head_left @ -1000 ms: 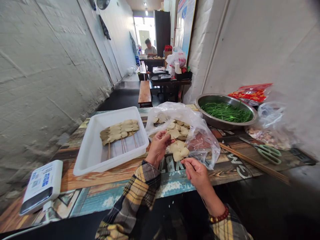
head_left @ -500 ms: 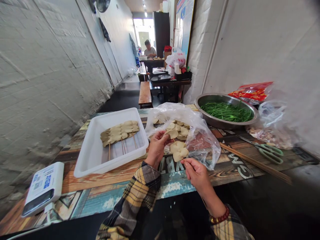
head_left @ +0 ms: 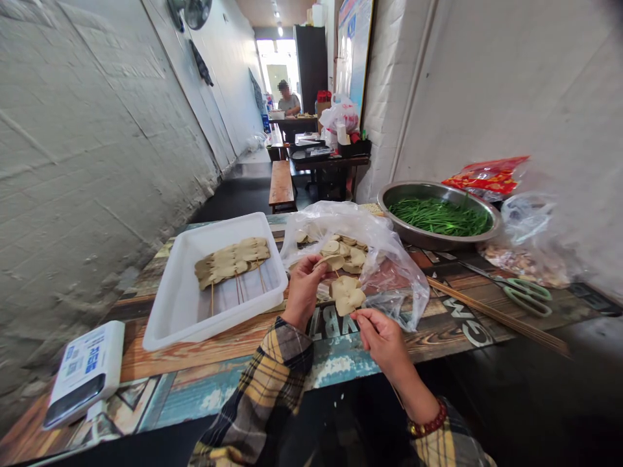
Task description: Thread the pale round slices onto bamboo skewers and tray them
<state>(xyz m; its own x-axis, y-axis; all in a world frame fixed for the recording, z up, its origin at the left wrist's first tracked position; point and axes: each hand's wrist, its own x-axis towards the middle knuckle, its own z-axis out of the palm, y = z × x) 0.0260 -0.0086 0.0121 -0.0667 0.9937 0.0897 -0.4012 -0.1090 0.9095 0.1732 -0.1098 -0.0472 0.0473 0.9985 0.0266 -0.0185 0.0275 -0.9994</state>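
Observation:
My left hand (head_left: 302, 293) pinches a pale, round, thin slice (head_left: 331, 263) over the front of an open clear plastic bag (head_left: 402, 275). My right hand (head_left: 385, 338) grips the lower end of a thin wooden skewer, mostly hidden by the fingers. Threaded on that skewer are several pale slices (head_left: 347, 296), and its tip points up toward the slice in my left hand. More loose slices (head_left: 348, 250) lie heaped in the bag just beyond my fingers. To the left, a white plastic tray (head_left: 168, 295) holds several loaded skewers (head_left: 232, 261) side by side.
A steel basin (head_left: 440, 244) of green chives (head_left: 438, 217) stands at the back right. Near it lie green-handled scissors (head_left: 528, 296), bare wooden skewers (head_left: 501, 318) and a filled plastic bag (head_left: 533, 253). A white device (head_left: 85, 370) sits front left. Farther back, a person (head_left: 288, 100) sits.
The slice in my left hand has tilted flatter and shifted slightly left and down. My right hand and its skewer stay nearly in place. The whole view has shifted slightly.

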